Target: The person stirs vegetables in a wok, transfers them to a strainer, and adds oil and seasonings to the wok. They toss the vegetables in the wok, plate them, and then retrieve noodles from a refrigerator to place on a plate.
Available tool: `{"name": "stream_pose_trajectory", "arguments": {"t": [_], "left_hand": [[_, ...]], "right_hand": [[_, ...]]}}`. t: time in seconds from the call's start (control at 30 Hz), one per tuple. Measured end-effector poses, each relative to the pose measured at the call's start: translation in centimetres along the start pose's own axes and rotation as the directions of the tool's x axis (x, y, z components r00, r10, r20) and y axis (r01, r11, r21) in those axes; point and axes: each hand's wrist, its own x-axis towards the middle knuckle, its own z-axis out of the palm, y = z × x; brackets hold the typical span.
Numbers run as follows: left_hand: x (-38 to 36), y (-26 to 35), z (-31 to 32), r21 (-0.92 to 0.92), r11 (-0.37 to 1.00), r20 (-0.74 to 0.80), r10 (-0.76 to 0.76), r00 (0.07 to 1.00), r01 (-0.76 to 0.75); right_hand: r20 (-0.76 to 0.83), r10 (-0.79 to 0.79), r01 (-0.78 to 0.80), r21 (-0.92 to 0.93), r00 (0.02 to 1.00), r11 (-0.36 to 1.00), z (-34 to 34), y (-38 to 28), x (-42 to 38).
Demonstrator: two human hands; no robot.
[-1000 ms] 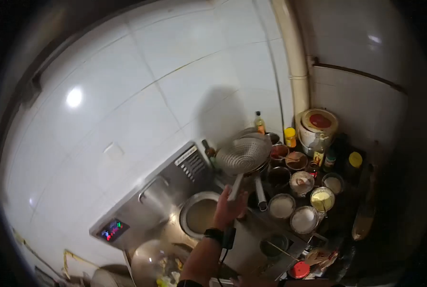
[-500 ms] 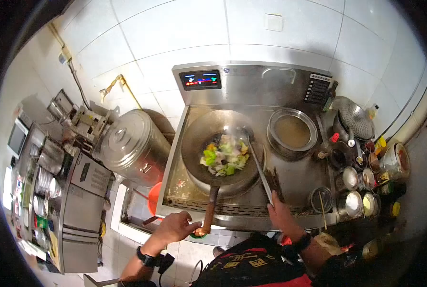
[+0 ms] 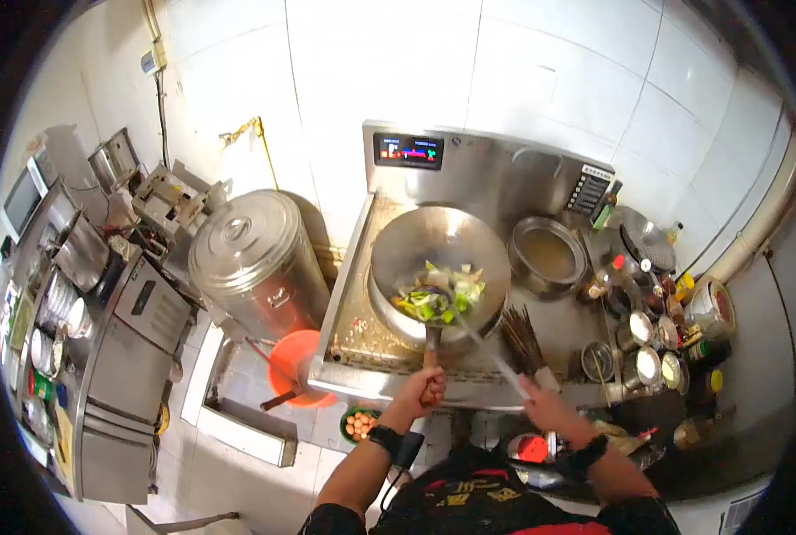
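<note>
My left hand (image 3: 418, 394) is closed around the wooden handle of a wok (image 3: 435, 234) on the stove. Chopped green and pale vegetables (image 3: 465, 290) lie in the lower part of the wok's bowl. In my right hand (image 3: 554, 412) is the long metal shaft of a ladle (image 3: 502, 363), slightly blurred. Its far end reaches down into the vegetables, which partly hide the head. A bamboo wok brush (image 3: 525, 339) rests on the stove top just beyond my right hand.
Right of the wok sits a metal pot (image 3: 549, 251) of liquid. Seasoning jars (image 3: 648, 364) and bottles crowd the right side. A large lidded steel drum (image 3: 251, 254) stands left of the stove, with an orange bucket (image 3: 293, 357) and a bowl of eggs (image 3: 360, 424) below.
My left hand has gone from open beside the wok handle to closed around it. The ladle has swung lower into the vegetables. The camera view has shifted.
</note>
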Motion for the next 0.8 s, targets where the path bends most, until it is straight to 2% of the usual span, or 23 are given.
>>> {"name": "stream_pose_trajectory", "arguments": {"t": [0.03,0.07,0.1,0.13,0.2,0.23,0.27,0.3,0.33,0.37,0.4,0.47,0.53,0.57,0.6,0.67,0.7,0.73,0.8], "left_hand": [[-1.0,0.0,1.1,-0.051,0.998,0.025,-0.020,0.999,0.021],[-2.4,0.0,2.4,-0.095,0.995,0.051,-0.033,0.998,0.038],[-4.1,-1.2,5.0,-0.042,0.999,-0.099,-0.003,0.995,-0.001],[-6.5,-3.0,6.3,-0.033,0.999,-0.111,-0.013,0.994,0.010],[-9.6,-6.1,7.4,0.217,0.976,-0.179,0.042,0.983,-0.003],[-9.5,-5.9,7.1,0.227,0.974,-0.186,0.042,0.982,0.002],[-9.5,-5.4,6.4,0.253,0.965,-0.191,-0.019,0.981,0.068],[-9.6,-5.5,5.9,0.271,0.953,-0.198,-0.082,0.977,0.135],[-8.8,-4.1,7.8,0.269,0.963,-0.137,0.030,0.990,0.008],[-6.6,-2.8,8.3,0.168,0.986,-0.120,0.000,0.993,0.020],[-5.5,-1.3,9.9,0.233,0.972,-0.188,0.037,0.982,0.008],[-3.0,-1.7,8.5,0.143,0.985,-0.141,0.115,0.983,-0.095],[-2.5,-4.9,3.0,0.264,0.961,-0.008,0.084,0.996,-0.079],[-4.3,-7.1,1.3,0.282,0.955,-0.027,0.109,0.994,-0.097],[-7.0,-8.9,0.3,0.296,0.948,-0.050,0.135,0.990,-0.114],[-13.0,-11.1,1.5,0.404,0.914,-0.122,0.102,0.987,-0.045],[-12.1,-10.9,-0.2,0.403,0.914,-0.124,0.114,0.986,-0.055],[-10.5,-10.7,-2.4,0.636,0.746,-0.018,0.270,0.963,-0.197],[-10.1,-5.8,3.2,0.422,0.902,-0.106,0.143,0.984,-0.085]], "right_hand": [[0.017,0.007,-0.007,0.006,1.000,1.000,-1.4,-0.8,-0.8],[-0.008,0.061,-0.062,-0.150,0.998,0.987,-3.2,-1.7,-0.8],[-0.048,0.112,-0.121,-0.292,0.993,0.949,-3.8,-2.3,-0.9],[-0.047,0.121,-0.129,-0.276,0.992,0.953,-3.6,-2.5,-1.4],[-0.092,0.034,-0.063,-0.336,0.995,0.940,-4.0,-2.7,-1.1],[-0.024,0.088,-0.091,-0.236,0.996,0.967,-4.1,-2.8,-1.3],[-0.027,0.089,-0.093,-0.225,0.996,0.970,-4.3,-2.4,-1.5],[-0.011,-0.039,0.037,-0.137,0.999,0.990,-4.4,-1.4,-2.2],[-0.006,-0.101,0.100,-0.091,0.995,0.991,-4.9,-0.5,-2.6],[0.000,-0.163,0.163,-0.045,0.987,0.986,-5.3,0.4,-3.0],[0.015,-0.162,0.163,-0.055,0.987,0.985,-6.3,1.2,-2.4],[0.028,-0.169,0.170,-0.064,0.985,0.983,-5.8,2.0,-1.4],[-0.028,0.066,-0.071,-0.218,0.997,0.973,-3.9,1.7,0.9],[-0.102,0.045,-0.068,-0.227,0.994,0.972,-2.7,1.2,0.9],[-0.096,0.042,-0.063,-0.225,0.994,0.972,-2.0,1.4,0.2],[-0.234,-0.025,-0.019,-0.185,0.972,0.983,-1.0,1.1,-1.3],[-0.268,-0.046,0.006,-0.148,0.962,0.989,-1.9,0.2,-2.7],[-0.260,-0.054,0.015,-0.151,0.964,0.988,-3.8,-0.4,-4.2],[-0.098,-0.041,0.033,-0.074,0.994,0.997,-7.3,-1.8,-7.3]]}}
